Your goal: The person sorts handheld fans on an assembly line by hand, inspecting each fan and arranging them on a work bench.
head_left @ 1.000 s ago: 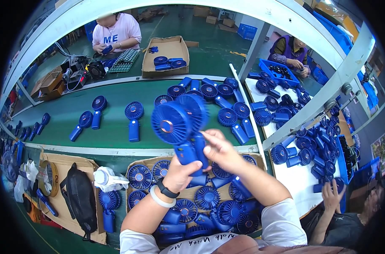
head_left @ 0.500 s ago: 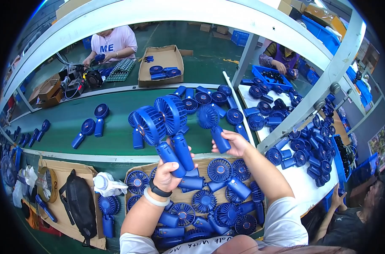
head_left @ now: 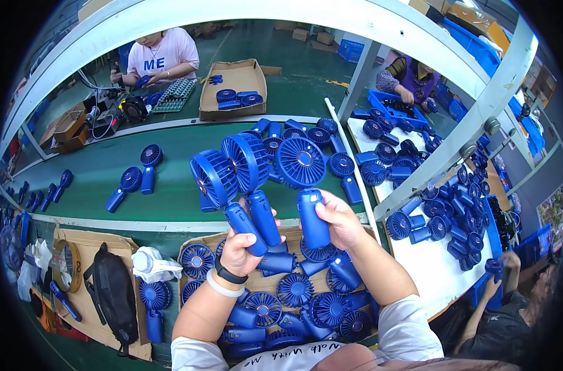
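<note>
Two blue handheld fans [head_left: 252, 217] are gripped side by side by their handles in my left hand [head_left: 240, 252], with their round caged heads up. My right hand [head_left: 338, 217] is closed round the handle of another blue handheld fan [head_left: 302, 162], its front grille turned toward me. All three are held upright above the near edge of the green conveyor belt [head_left: 96, 191]. Below my hands, a cardboard box [head_left: 184, 247] holds many more blue fans lying in a jumble. Several fans [head_left: 318, 133] lie on the belt behind my hands.
A white table [head_left: 430, 266] at the right bears a heap of fans. A metal frame post [head_left: 461, 148] slants up there. At left, a black bag [head_left: 113, 297] lies on cardboard beside a white bottle [head_left: 151, 264]. Co-workers sit across the belt and at lower right.
My right hand has brought its fan nearer and turned its head to face me, beside the two in my left hand. Fans on the belt at left have shifted slightly right.
</note>
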The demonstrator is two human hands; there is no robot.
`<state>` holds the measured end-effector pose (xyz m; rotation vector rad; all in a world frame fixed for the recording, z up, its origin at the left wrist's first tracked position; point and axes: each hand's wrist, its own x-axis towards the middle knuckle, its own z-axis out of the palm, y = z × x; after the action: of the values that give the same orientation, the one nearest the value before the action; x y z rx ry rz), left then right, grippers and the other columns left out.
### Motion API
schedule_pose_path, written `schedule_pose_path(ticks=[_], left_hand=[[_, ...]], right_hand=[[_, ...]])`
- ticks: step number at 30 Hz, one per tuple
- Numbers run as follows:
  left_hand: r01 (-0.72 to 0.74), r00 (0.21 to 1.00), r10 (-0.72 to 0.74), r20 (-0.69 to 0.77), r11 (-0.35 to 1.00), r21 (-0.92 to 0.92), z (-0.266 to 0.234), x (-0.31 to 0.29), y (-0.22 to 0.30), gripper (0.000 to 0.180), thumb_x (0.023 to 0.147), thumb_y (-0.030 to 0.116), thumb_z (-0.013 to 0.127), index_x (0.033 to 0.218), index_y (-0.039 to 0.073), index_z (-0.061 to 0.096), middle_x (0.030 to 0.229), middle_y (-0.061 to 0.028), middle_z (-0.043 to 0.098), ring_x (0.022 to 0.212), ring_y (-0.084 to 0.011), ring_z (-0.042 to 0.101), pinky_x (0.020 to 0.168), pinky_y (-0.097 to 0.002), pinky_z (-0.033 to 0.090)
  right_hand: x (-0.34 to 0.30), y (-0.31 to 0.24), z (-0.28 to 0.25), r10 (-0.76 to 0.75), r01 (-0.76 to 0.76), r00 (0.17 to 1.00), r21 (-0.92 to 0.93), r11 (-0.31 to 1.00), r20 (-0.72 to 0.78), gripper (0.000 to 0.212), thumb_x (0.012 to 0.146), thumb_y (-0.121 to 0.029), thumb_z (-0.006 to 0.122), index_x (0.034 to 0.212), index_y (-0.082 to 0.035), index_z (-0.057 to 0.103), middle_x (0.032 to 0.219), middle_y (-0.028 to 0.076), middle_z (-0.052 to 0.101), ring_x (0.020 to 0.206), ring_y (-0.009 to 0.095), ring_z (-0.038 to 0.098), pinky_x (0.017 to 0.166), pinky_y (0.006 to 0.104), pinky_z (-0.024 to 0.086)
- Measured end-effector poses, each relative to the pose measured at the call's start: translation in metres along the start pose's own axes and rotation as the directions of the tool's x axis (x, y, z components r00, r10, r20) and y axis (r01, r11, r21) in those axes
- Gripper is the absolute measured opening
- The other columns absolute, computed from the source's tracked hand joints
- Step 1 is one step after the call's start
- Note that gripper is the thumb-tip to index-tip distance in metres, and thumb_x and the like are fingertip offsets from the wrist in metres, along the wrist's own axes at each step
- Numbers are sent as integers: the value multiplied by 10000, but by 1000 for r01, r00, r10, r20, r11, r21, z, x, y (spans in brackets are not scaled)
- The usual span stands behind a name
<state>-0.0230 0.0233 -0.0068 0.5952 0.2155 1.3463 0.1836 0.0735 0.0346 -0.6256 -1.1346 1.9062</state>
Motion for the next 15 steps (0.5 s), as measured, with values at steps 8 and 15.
schedule_pose_path(ticks=[8,15], left_hand=[[14,1000,-13,-5,1000,21,1,1,-3,784,664,169,671,1348,208,290,1148,-103,464,1054,-269,522,823,-492,498],[57,998,-57,-5,997,58,0,0,-8,778,650,178,674,1336,120,311,1140,-111,475,1065,-267,513,835,-486,498]], right_hand=[[0,3,1,-212,172,974,-343,923,-82,454,845,-72,584,1248,25,397,1068,67,559,941,111,558,819,270,473],[1,7,3,-271,227,959,-354,907,-79,431,841,-35,568,1236,21,406,1084,74,556,959,113,555,837,275,468]])
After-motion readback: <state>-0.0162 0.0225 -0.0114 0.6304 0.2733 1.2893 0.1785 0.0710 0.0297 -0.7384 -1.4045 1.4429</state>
